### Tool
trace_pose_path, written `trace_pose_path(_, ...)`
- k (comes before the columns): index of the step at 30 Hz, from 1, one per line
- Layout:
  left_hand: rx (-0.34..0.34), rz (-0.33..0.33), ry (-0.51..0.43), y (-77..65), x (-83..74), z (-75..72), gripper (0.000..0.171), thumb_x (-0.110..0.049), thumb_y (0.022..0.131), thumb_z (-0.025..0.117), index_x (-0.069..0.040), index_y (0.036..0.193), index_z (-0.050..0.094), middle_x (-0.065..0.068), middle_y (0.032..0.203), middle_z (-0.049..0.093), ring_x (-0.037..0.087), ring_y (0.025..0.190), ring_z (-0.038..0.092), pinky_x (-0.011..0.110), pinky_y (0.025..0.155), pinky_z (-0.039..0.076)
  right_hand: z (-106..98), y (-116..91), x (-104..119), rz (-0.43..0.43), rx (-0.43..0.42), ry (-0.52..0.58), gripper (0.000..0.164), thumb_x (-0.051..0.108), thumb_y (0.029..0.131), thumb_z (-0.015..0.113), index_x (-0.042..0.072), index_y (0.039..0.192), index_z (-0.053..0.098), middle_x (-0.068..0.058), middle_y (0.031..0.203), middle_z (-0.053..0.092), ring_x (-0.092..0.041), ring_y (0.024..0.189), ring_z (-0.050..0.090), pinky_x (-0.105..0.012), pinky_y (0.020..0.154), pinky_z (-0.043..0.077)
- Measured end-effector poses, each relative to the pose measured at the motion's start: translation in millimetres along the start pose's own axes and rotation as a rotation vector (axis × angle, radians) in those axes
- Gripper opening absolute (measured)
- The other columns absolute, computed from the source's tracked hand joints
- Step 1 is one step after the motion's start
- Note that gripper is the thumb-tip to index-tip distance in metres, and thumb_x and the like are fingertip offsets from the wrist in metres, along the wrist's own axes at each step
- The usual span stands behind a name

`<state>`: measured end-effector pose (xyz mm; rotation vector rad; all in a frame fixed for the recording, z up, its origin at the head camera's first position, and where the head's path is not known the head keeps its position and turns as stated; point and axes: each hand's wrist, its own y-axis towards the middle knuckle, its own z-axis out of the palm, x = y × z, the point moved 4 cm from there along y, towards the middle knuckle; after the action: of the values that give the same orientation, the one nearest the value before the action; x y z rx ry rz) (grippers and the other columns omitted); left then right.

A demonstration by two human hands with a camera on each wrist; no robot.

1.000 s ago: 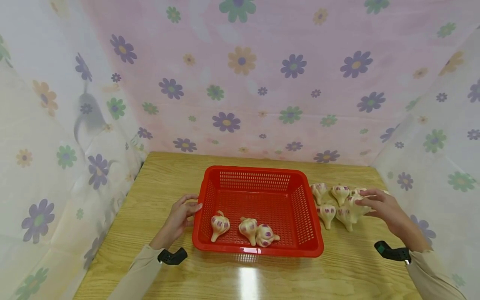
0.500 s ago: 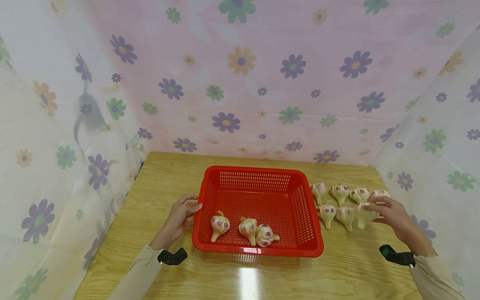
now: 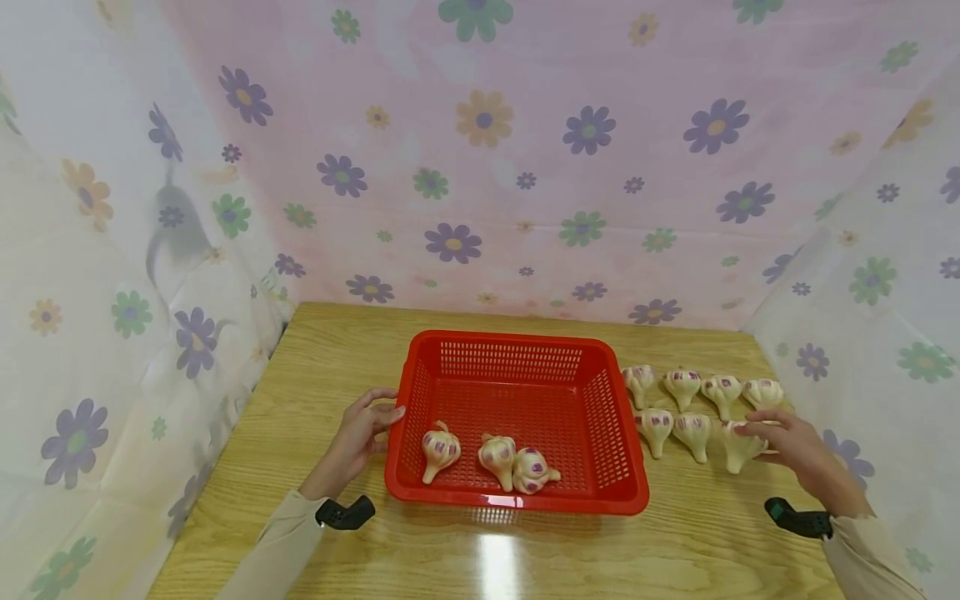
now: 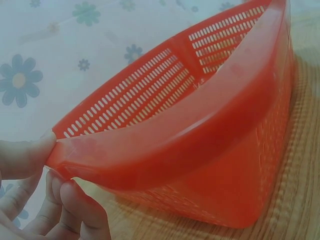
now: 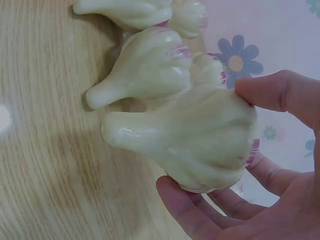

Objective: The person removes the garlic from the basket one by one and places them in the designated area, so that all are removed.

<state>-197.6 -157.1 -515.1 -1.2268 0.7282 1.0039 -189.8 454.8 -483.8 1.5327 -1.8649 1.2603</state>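
My left hand (image 3: 363,432) grips the left rim of a red plastic basket (image 3: 517,502). In the left wrist view its thumb lies over the rim (image 4: 165,150) with the fingers curled underneath. Over at the right, my right hand (image 3: 801,457) holds a white-and-purple garlic bulb (image 3: 737,452) between thumb and fingers, stem toward me. The right wrist view shows this bulb (image 5: 190,137) close up, beside another garlic bulb (image 5: 145,67). Inside the basket, along its front, lie three garlic bulbs (image 3: 440,451).
Several more garlic bulbs (image 3: 692,433) lie in two rows right of the basket, stems toward me. All stand on a wooden table (image 3: 337,350). Flower-patterned cloth (image 3: 487,192) encloses the table at the back and both sides.
My right hand has moved right and toward me with the garlic bulb, from over the other bulbs to the right end of the front row. The left hand and basket have stayed put.
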Motion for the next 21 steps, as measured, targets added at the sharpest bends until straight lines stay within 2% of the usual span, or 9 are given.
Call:
trace_pose_path(5,0.002,0.002,0.001,0.3,-0.5,-0.2,0.036,-0.008,0.089,0.061,-0.007,0.123,0.049,0.006,0.098,0.061,0.02,0.083,0.062,0.037,0.065,0.055,1.4,3.3,-4.8,0.011,-0.008,-0.031,0.06,0.035,0.097,0.053,-0.013,0.13,0.036,-0.036,0.137,0.026,0.009,0.083,0.048,-0.047,0.082,0.05)
trace_pose_path(14,-0.002,0.003,0.004,1.1,2.0,-0.2,0.038,-0.007,0.087,0.064,-0.005,0.122,0.049,0.006,0.095,0.061,0.018,0.078,0.06,0.036,0.063,0.055,4.1,16.2,-12.7,0.02,-0.064,-0.114,0.063,0.034,0.094,0.057,-0.014,0.127,0.036,-0.032,0.124,0.041,-0.007,0.086,0.052,-0.044,0.078,0.051)
trace_pose_path(18,0.004,0.011,0.01,0.1,0.9,0.4,0.04,-0.008,0.087,0.065,-0.003,0.123,0.049,0.005,0.093,0.062,0.018,0.077,0.061,0.037,0.062,0.055,5.4,23.7,-21.5,0.035,-0.068,-0.117,0.065,0.035,0.095,0.055,-0.016,0.129,0.034,-0.036,0.126,0.038,-0.036,0.1,0.053,-0.048,0.081,0.049)
trace_pose_path(21,0.003,0.014,0.016,0.3,-0.2,0.3,0.04,-0.009,0.086,0.066,-0.003,0.122,0.048,0.005,0.092,0.062,0.017,0.076,0.06,0.037,0.062,0.055,7.8,26.1,-24.3,0.029,-0.077,-0.118,0.066,0.036,0.095,0.054,-0.016,0.13,0.032,-0.039,0.129,0.033,-0.051,0.113,0.04,-0.051,0.083,0.048)
